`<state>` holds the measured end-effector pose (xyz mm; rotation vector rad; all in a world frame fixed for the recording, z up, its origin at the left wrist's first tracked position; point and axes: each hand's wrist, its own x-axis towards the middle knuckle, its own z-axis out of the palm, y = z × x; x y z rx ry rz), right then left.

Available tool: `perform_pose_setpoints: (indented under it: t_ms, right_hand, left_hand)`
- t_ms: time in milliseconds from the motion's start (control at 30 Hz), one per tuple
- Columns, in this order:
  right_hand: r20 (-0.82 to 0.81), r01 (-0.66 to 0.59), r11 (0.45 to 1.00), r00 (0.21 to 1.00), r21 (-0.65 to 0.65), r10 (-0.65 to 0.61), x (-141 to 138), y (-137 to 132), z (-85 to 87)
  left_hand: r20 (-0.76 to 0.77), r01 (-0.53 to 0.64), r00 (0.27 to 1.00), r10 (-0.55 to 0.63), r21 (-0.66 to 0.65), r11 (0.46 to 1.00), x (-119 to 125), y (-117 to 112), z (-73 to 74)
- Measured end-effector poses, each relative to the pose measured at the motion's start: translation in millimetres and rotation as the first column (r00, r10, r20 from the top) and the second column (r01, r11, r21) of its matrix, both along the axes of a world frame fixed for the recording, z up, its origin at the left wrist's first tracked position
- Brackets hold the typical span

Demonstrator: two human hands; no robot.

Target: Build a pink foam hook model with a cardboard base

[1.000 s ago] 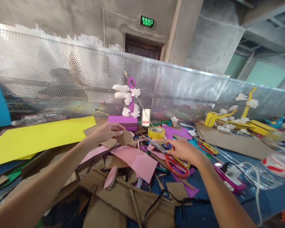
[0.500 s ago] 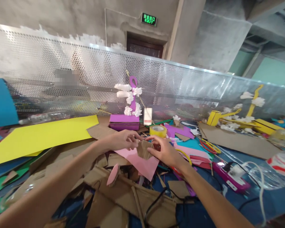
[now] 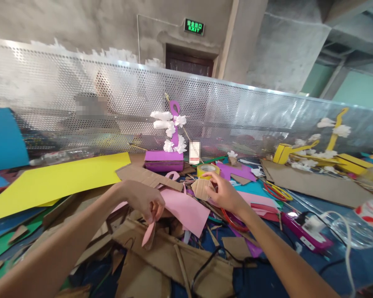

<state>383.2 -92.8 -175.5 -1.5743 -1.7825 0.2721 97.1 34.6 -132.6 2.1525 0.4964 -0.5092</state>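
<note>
My right hand point(image 3: 221, 191) is closed on a small angular piece of brown cardboard point(image 3: 201, 188), its thumb and fingers at the right edge. My left hand point(image 3: 149, 203) reaches down with fingers pinched at the top of a small pink-faced cardboard piece point(image 3: 148, 235), which tilts among the scraps. Between the hands lies a pink sheet point(image 3: 186, 211). Just beyond the right hand is a roll of yellow tape point(image 3: 207, 170). A purple box point(image 3: 163, 160) behind them carries an upright purple strip with white paper tufts.
Cardboard scraps point(image 3: 174, 252) cover the near table. A yellow sheet point(image 3: 65, 176) lies left. At right are a purple power strip point(image 3: 307, 232) with a white plug, a cardboard sheet point(image 3: 313, 182) and yellow models with white tufts point(image 3: 332, 157). A perforated metal panel point(image 3: 236, 120) stands behind.
My left hand has left the brown cardboard piece and moved down and left to the pink-faced piece. My right hand keeps the brown piece, moved slightly right and turned.
</note>
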Motion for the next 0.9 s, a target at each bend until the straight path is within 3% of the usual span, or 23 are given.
perform_pose_setpoints:
  t_ms: [133,233,433,600,800,900]
  right_hand:
    - [-0.009,-0.016,1.0,1.0,0.008,0.016,5.9,1.2,-2.6]
    - [0.018,0.001,1.0,1.0,0.003,-0.001,8.0,1.2,-2.9]
    - [0.028,0.017,1.0,0.999,-0.007,-0.017,6.7,0.2,1.2]
    - [0.051,0.043,0.999,0.998,0.001,-0.043,6.4,0.0,0.9]
    - [0.056,0.056,0.998,0.997,0.015,-0.057,7.2,-0.1,2.0]
    - [0.055,0.065,0.998,0.996,0.009,-0.065,6.9,-0.4,3.6]
  left_hand:
    - [0.005,0.012,1.0,-0.013,0.056,0.998,-2.3,-3.5,11.4]
    - [0.034,-0.043,0.999,0.041,0.055,0.998,-1.9,-5.2,16.9]
    - [0.23,-0.256,0.949,0.216,0.163,0.953,-2.0,6.5,7.6]
    - [0.273,-0.297,0.934,0.232,0.227,0.927,-5.0,17.1,0.9]
    - [0.361,-0.445,0.831,0.423,-0.026,0.895,-10.4,24.9,2.0]
    - [0.342,-0.454,0.829,0.442,-0.048,0.89,-10.5,23.0,1.0]
